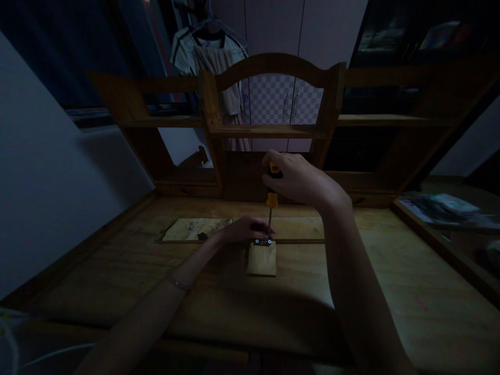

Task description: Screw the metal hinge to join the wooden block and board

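My right hand (299, 179) is closed around the orange-and-black handle of a screwdriver (271, 200) held upright. Its thin shaft points down onto a small metal hinge plate (262, 241) at the far edge of a small wooden block (261, 259) lying on the wooden desk (219, 291). My left hand (247, 229) rests just left of the block, with fingers curled against the hinge and the shaft tip. A thin bracelet circles my left wrist.
A wooden shelf unit (269, 130) stands at the back of the desk. A flat light board (195, 229) lies behind my left hand. Papers (445, 208) lie at the right edge. Clothes (211, 57) hang behind. A wall runs along the left.
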Motion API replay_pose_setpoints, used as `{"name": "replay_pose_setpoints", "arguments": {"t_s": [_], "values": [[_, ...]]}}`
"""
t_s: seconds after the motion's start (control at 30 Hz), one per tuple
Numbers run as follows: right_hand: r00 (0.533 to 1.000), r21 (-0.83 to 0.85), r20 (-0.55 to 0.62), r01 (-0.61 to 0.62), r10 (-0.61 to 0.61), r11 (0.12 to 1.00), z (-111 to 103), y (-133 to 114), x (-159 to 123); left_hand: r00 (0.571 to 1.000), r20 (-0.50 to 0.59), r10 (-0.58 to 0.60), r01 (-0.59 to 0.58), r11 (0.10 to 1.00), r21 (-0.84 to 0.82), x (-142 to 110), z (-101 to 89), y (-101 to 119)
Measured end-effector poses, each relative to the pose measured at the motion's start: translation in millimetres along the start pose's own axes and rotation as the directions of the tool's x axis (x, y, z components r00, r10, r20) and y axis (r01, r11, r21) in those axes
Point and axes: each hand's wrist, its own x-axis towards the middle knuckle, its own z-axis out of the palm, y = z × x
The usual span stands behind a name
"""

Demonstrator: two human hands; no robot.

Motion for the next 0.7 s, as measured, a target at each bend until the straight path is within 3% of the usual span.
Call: {"name": "replay_pose_setpoints", "arguments": {"t_s": [0.7], "values": [[1.0, -0.03, -0.002, 0.018, -0.018, 0.999, -2.3, 0.4, 3.5, 1.0, -0.001, 0.012, -0.012, 1.0, -0.027, 0.4, 0.3, -4.2]]}}
